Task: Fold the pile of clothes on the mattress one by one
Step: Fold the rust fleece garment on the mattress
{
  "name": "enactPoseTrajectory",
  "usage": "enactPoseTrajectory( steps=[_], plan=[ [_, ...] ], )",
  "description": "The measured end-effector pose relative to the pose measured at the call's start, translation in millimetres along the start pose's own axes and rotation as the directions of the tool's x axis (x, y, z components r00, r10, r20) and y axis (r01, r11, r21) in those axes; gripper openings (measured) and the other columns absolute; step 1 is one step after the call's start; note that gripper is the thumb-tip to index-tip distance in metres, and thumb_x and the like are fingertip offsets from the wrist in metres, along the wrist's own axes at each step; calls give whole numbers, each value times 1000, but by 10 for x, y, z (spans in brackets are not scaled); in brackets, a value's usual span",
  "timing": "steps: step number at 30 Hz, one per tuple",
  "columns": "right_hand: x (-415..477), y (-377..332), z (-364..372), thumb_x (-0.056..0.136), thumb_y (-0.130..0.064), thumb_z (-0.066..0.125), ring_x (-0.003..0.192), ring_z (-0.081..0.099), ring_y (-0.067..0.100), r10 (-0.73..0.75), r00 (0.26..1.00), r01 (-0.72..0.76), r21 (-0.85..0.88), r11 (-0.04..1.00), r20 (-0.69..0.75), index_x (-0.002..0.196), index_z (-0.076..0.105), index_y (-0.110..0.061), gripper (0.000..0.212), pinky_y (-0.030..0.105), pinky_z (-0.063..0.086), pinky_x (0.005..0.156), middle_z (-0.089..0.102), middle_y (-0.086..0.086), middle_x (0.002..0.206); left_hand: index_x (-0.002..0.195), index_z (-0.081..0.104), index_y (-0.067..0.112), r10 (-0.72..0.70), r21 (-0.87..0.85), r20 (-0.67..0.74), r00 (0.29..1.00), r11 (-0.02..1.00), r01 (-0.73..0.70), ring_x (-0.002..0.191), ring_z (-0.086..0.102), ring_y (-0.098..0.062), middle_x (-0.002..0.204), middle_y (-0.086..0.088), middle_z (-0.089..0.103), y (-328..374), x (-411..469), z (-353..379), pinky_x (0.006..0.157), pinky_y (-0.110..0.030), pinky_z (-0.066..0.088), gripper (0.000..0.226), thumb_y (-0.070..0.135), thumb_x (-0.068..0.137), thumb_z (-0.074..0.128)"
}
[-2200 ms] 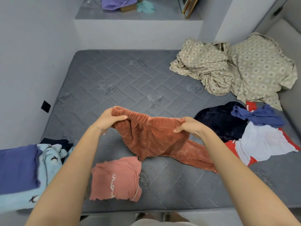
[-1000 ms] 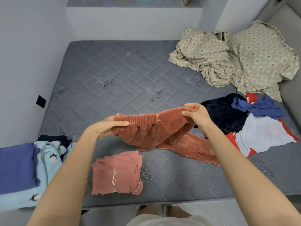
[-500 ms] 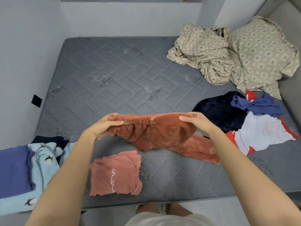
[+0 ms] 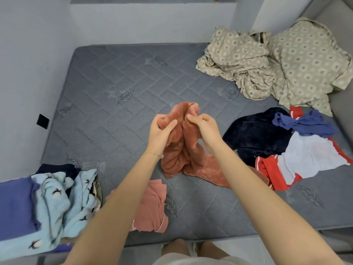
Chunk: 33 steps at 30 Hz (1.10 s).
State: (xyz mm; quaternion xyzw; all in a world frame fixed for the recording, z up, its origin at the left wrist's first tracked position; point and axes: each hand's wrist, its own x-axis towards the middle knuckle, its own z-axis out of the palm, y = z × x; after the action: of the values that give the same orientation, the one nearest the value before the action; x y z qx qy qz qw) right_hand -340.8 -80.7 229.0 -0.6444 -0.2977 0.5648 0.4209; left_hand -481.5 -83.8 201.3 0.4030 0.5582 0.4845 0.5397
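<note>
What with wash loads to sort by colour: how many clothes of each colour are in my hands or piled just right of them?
Rust: 1, the held fleece trousers
Navy: 1, the dark garment
Blue: 1, the crumpled top
Red and white: 1, the jersey, seemingly one piece
Total: 4

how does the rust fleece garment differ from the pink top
The rust fleece garment is gripped by the left hand and right hand, bunched and partly lifted; the pink top lies flat, untouched. The garment looks plush, the top smooth and paler. Both touch the mattress.
</note>
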Motion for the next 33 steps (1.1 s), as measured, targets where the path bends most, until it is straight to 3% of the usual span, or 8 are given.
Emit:
enactPoseTrajectory(
  steps=[7, 12, 15, 19, 23, 26, 29, 33],
  plan=[
    [-68, -392, 93, 95, -39, 55, 71, 67, 14, -24, 994, 22, 21, 1000, 105, 93, 70, -10, 33, 29, 54, 68, 69, 6, 80, 117, 36, 10, 210, 36, 220, 953, 974, -223, 104, 60, -4, 113, -5, 54, 286, -164, 201, 87, -23, 50, 55, 6, 78, 75],
    [-118, -628, 42, 91, -46, 60, 72, 67, 6, -10, 987, 3, 46, 999, 160, 101, 61, -10, 38, 23, 54, 64, 67, 2, 82, 110, 46, 15, 355, 126, 176, 918, 917, -379, 92, 58, 8, 100, 10, 58, 559, -154, 113, 82, -12, 44, 27, 6, 91, 63],
    [-141, -712, 40, 74, -58, 73, 105, 61, 21, 84, 988, -75, -75, 994, 126, 107, 51, -22, 54, 39, 56, 81, 51, 7, 123, 114, 49, 18, 301, 208, 419, 856, 886, -414, 103, 56, 11, 108, 18, 59, 557, -307, 120, 89, -9, 40, 31, 5, 90, 64],
    [-225, -635, -31, 84, -24, 70, 84, 62, 18, 60, 998, -63, -226, 972, -19, 103, 50, -12, 31, 33, 52, 77, 61, 7, 98, 113, 60, 21, 135, 171, 528, 838, 950, -261, 114, 56, 0, 117, 9, 63, 561, -351, -1, 98, -19, 42, 19, 17, 94, 59],
    [-345, -643, 37, 84, -15, 68, 95, 67, 22, 16, 997, -9, -101, 995, 73, 117, 61, -4, 36, 35, 53, 90, 69, 11, 107, 119, 57, 16, 149, 199, 281, 948, 957, -209, 116, 53, -7, 124, 0, 59, 670, -167, -275, 108, -33, 39, 25, 24, 103, 41],
    [-501, -794, 166, 90, -11, 61, 99, 67, 22, 23, 948, -79, 164, 983, 316, 119, 61, -6, 29, 36, 50, 96, 70, 10, 107, 148, 28, 27, -39, 298, 342, 939, 952, -69, 132, 30, 2, 145, 14, 33, 681, -59, -436, 111, -22, 22, 48, 40, 102, 35],
    [-608, -929, 227, 92, -11, 51, 98, 62, 15, -94, 876, -152, 457, 876, 473, 103, 63, -16, 16, 32, 41, 103, 65, 2, 99, 142, 35, 25, -104, 266, 337, 936, 964, 12, 138, 34, -10, 142, 10, 39, 740, -91, -476, 110, -23, 28, 42, 40, 104, 30],
    [-782, -1063, 236, 83, -25, 53, 77, 66, 13, -172, 811, -225, 570, 790, 559, 81, 74, -18, 22, 27, 53, 79, 66, 1, 80, 130, 46, 12, -101, 153, 427, 899, 988, 38, 109, 53, -13, 114, 3, 51, 878, -341, -488, 82, -18, 49, 30, 21, 105, 31]
  ],
)
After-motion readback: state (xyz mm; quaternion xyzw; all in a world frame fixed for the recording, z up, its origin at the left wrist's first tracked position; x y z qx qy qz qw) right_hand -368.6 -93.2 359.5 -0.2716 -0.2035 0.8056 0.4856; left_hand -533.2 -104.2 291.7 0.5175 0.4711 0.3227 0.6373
